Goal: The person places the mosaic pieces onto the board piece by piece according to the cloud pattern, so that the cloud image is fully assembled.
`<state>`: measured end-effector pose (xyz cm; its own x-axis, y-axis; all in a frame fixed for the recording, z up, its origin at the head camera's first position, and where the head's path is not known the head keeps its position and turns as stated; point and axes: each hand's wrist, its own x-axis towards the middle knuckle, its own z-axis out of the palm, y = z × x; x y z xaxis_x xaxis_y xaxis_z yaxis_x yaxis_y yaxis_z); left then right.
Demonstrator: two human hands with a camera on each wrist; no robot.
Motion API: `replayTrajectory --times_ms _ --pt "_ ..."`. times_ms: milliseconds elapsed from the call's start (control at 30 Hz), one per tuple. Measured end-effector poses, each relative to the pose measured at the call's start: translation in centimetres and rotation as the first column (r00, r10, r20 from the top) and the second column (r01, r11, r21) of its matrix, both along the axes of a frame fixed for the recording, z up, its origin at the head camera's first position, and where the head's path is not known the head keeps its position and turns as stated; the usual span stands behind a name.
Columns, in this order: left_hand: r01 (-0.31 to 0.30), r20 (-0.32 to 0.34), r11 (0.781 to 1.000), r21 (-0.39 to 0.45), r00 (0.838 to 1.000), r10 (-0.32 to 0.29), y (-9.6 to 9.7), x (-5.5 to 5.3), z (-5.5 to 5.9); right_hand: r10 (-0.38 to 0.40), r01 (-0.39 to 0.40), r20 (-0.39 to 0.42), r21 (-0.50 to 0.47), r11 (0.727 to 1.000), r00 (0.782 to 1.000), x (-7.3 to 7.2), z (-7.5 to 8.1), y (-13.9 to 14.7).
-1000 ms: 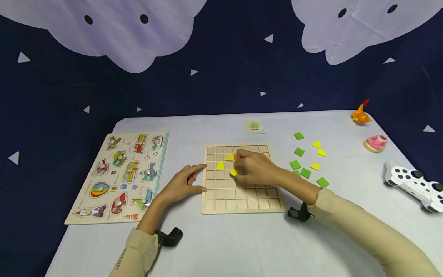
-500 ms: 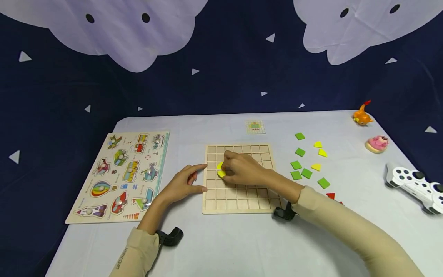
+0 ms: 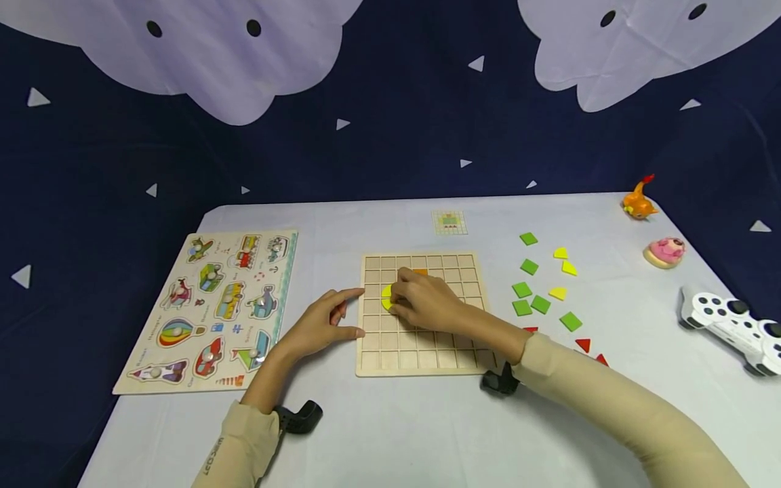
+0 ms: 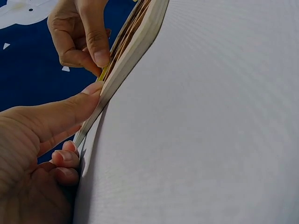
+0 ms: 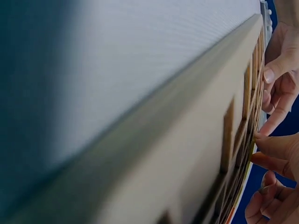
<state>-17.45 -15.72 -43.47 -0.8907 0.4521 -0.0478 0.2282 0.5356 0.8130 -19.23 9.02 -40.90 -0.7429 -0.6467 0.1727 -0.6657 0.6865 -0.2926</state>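
Observation:
A wooden grid board (image 3: 399,364) lies flat on the white tabletop. At its left edge, my left hand (image 3: 325,322) touches the rim with the thumb and a fairly straight index finger. My right hand (image 3: 434,302) reaches over the upper left of the grid. Its thumb and index finger pinch a thin yellow quarter-circle tile (image 3: 387,304) down at the board, right below another yellow tile (image 3: 386,291). In the right wrist view a yellow edge (image 5: 253,150) shows by those fingertips. An orange tile (image 3: 420,272) sits in the grid behind this hand, which hides several cells.
Green square tiles (image 3: 529,267), yellow tiles (image 3: 569,268) and red triangles (image 3: 583,345) lie loose at the right. A small pattern card (image 3: 449,222) lies behind the board. Left is a picture puzzle (image 3: 210,312); far right are a white game controller (image 3: 729,325) and two toy figures (image 3: 638,205).
My right hand has moved left across the board with the yellow quarter-circle tile and lowered it below the other yellow one. My left hand has stayed at the rim.

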Motion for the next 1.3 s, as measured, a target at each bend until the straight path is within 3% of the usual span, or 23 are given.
replayTrajectory --times_ms 400,667,1067,1300 --pt "-0.001 0.000 1.000 -0.004 1.000 0.001 0.1 0.1 0.1 -0.032 0.032 -0.002 -0.023 0.999 0.999 0.3 0.3 0.6" --pt "-0.011 -0.003 1.000 -0.020 1.000 0.011 0.0 0.0 -0.2 -0.133 0.131 -0.023 -0.077 0.988 0.991 0.2 1.5 4.4" --pt "-0.007 0.001 1.000 -0.025 1.000 0.007 -0.1 0.0 -0.2 -0.333 0.332 -0.071 -0.030 0.943 0.940 -1.3 2.1 13.9" --pt "-0.005 0.005 1.000 -0.026 1.000 0.005 0.0 0.0 -0.1 -0.456 0.458 -0.036 0.049 0.888 0.889 -2.4 2.7 19.8"
